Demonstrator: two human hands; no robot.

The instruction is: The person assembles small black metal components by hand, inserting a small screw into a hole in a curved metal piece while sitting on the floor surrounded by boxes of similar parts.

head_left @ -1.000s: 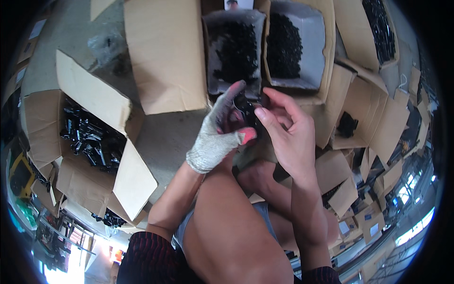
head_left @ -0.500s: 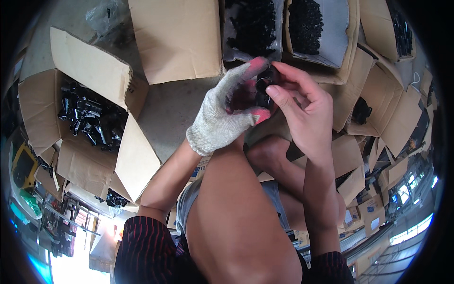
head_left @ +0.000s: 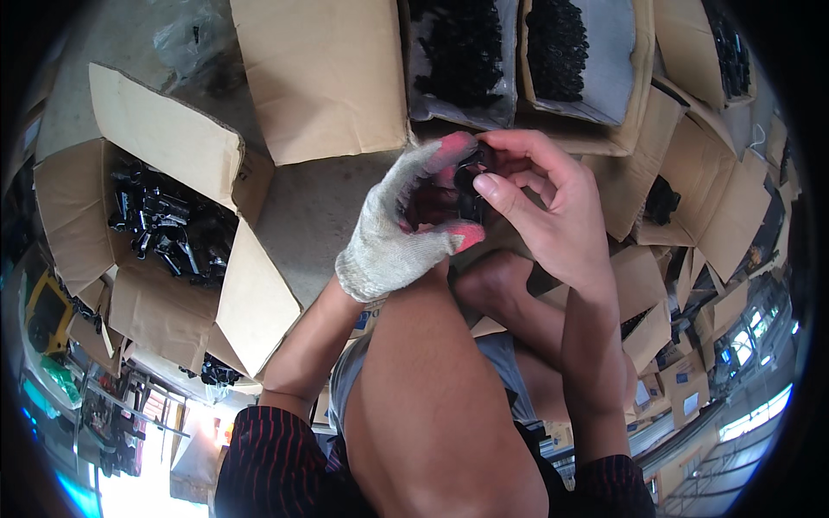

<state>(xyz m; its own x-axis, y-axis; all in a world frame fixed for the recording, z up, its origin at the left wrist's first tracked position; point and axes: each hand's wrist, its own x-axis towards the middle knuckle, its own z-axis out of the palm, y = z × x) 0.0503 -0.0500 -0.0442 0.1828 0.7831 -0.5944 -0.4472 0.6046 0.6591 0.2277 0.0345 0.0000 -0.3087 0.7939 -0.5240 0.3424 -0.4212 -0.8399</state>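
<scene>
A shiny black plastic part [head_left: 469, 192] is held between my two hands in front of my raised knee. My left hand [head_left: 401, 216], in a grey knit glove with pink fingertips, curls around it from the left, thumb below and fingers above. The bare right hand [head_left: 553, 194] pinches the part from the right with thumb and fingers. Its exact kind cannot be made out, since the fingers cover much of it. Beyond the hands, small black parts fill an open lined carton [head_left: 462, 114] and another lined carton [head_left: 596, 110] beside it.
On the left stands an open carton [head_left: 73, 207] with shiny black parts [head_left: 164, 220] inside. A large cardboard flap [head_left: 324, 86] lies upper middle. To the right are several cartons, one with an open flap [head_left: 734, 207]. A clear plastic bag [head_left: 194, 43] rests on the floor.
Both hands have moved slightly down and left with the black part. The part sits deeper in the gloved hand, and the right thumb has shifted along with it.
</scene>
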